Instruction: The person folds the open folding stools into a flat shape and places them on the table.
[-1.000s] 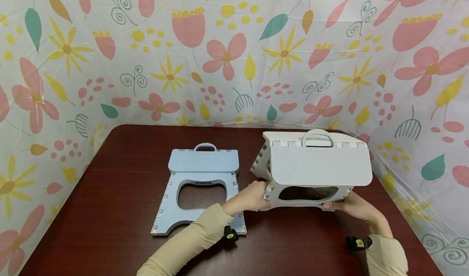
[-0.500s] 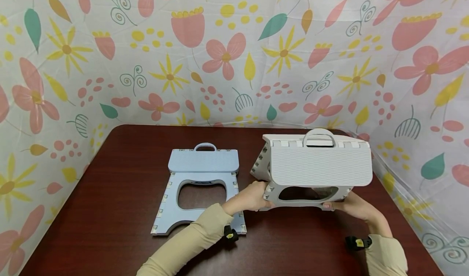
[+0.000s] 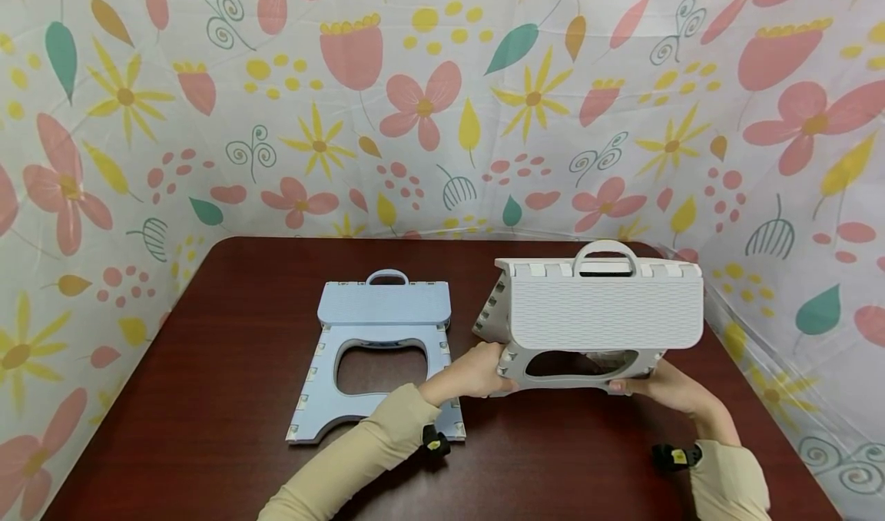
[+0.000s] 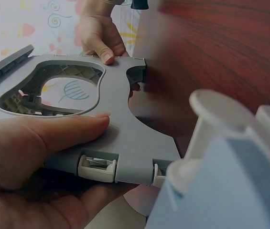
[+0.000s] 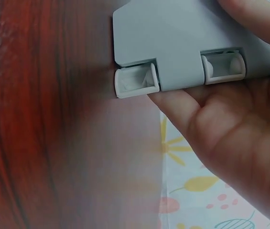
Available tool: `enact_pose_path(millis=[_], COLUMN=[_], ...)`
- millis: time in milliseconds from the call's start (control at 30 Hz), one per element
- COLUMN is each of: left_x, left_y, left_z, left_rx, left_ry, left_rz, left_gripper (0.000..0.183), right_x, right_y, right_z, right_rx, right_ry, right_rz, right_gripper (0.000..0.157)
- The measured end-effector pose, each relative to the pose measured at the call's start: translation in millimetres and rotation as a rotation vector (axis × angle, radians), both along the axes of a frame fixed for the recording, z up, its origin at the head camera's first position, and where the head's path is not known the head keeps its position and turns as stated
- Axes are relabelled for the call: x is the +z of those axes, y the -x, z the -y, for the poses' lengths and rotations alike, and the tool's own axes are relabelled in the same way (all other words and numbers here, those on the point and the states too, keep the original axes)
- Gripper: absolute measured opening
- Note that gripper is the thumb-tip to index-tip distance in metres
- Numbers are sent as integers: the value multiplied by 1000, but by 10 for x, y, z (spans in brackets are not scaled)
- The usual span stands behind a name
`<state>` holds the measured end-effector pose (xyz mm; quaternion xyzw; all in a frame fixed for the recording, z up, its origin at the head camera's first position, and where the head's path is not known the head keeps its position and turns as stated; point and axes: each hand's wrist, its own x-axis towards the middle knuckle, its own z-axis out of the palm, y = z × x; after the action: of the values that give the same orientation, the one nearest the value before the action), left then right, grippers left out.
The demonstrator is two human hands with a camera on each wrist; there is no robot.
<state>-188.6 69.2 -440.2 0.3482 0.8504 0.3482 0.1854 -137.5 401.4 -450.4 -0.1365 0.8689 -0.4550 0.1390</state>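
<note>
A white folding step stool (image 3: 605, 306) stands partly folded at the right of the table, its top bent into a roof-like ridge with the carry handle (image 3: 606, 248) sticking up. My left hand (image 3: 472, 371) grips the left edge of its near leg panel; in the left wrist view the thumb (image 4: 75, 131) lies on the panel's face and the fingers go beneath. My right hand (image 3: 667, 389) grips the same panel's lower right edge, thumb in front and fingers behind, as the right wrist view shows. A light blue folding stool (image 3: 383, 303), folded flat, lies left of it, partly behind my left forearm.
The dark red-brown table (image 3: 207, 367) carries both stools. A flower-patterned cloth (image 3: 429, 121) hangs behind it and along its sides. Each wrist wears a black strapped device (image 3: 434, 442). The blue stool's right edge is close to my left wrist.
The white stool's top has folded a little more: its far half shows as a narrower strip and the handle sits slightly higher. Both hands keep their places on the leg panel.
</note>
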Motion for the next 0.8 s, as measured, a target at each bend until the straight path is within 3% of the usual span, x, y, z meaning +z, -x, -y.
enact_pose_path(millis=[200, 800], left_x=[-24, -47], left_y=[-10, -17], left_z=[2, -12], left_rx=[10, 13], left_ry=[-20, -32], left_rz=[57, 44], left_gripper=[19, 20], right_x=[-13, -48], right_y=[2, 3], right_z=[-8, -19], right_rx=[-17, -4], right_ry=[-22, 7], right_rz=[17, -17], right_gripper=[39, 37])
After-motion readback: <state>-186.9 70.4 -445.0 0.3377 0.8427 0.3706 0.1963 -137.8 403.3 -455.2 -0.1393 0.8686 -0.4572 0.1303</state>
